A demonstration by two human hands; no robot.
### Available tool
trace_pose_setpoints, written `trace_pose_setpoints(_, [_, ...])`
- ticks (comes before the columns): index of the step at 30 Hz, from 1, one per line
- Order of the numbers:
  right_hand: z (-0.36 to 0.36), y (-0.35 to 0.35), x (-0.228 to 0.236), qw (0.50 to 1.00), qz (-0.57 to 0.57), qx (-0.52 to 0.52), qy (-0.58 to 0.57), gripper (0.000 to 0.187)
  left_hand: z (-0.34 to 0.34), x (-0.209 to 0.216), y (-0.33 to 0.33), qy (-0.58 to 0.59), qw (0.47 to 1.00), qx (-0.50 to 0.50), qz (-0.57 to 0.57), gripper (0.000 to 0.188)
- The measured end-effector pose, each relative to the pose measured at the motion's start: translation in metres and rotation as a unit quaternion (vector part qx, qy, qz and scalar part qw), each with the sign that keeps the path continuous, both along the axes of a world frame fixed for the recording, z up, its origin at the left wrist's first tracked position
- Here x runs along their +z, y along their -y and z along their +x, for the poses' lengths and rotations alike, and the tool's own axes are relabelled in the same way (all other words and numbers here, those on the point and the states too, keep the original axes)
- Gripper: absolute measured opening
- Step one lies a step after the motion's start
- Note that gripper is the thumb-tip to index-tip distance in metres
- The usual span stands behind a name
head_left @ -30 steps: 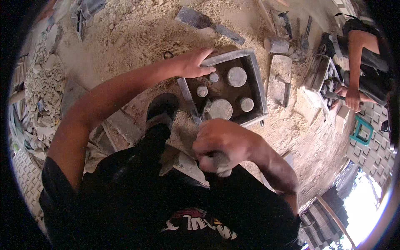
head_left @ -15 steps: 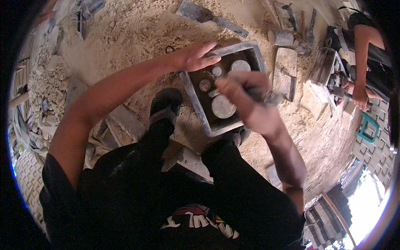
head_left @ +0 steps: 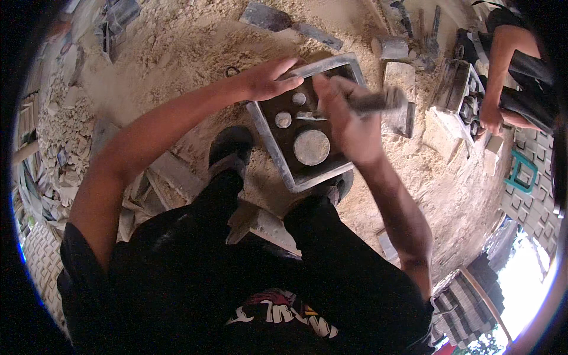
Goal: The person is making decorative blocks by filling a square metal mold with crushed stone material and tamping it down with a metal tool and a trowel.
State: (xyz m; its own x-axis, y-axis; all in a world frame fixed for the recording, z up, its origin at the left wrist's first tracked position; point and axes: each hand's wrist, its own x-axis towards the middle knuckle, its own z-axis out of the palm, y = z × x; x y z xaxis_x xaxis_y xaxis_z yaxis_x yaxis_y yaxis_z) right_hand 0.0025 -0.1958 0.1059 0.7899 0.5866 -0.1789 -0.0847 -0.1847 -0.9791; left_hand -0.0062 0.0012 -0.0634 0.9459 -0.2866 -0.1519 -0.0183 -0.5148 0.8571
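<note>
A rectangular grey-rimmed moulding frame (head_left: pixel 271 145) lies tilted between my feet, its inside dark. Round pale pieces sit in it: a large disc (head_left: pixel 312 148), a smaller disc (head_left: pixel 283 120) and a little one (head_left: pixel 299 99). A thin pale bar (head_left: pixel 310 116) lies between them, partly covered by my right hand. My left hand (head_left: pixel 272 80) rests on the frame's far left rim, thumb and fingers apart. Over the frame's right half, my right hand (head_left: pixel 350 121) is closed around a short, dark, blunt-ended tool (head_left: pixel 378 102). Motion blurs the tool, so its kind is unclear.
Loose sandy soil (head_left: pixel 195 53) surrounds the frame. A shovel-like flat tool (head_left: pixel 266 18) lies beyond it. To the right are a grey cylinder (head_left: pixel 390 47), a dusty board (head_left: pixel 399 80) and another frame (head_left: pixel 467 100), where another person's hand (head_left: pixel 491 117) works. A green handle-shaped object (head_left: pixel 521 171) is farther right.
My right hand and the tool have moved away from me, now covering the far disc. My left hand stays on the rim. The other person's hands have shifted at their frame.
</note>
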Motion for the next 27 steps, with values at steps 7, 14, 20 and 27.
trace_pose_setpoints(7, [0.000,0.018,-0.011,0.982,-0.055,-0.004,0.179,0.026,-0.007,0.028,0.005,-0.011,1.000,0.016,0.019,0.065])
trace_pose_setpoints(14, [0.002,0.051,-0.025,0.996,-0.003,-0.043,0.077,0.031,-0.003,0.035,0.005,-0.009,1.000,-0.001,-0.003,0.068])
trace_pose_setpoints(20, [-0.012,0.061,-0.010,0.993,0.044,-0.051,0.100,0.038,-0.007,0.020,0.002,-0.003,0.999,0.019,0.043,0.066])
trace_pose_setpoints(27, [0.000,0.047,-0.004,0.972,0.116,-0.049,0.199,0.037,-0.003,0.038,0.002,-0.046,0.998,-0.005,0.032,0.065])
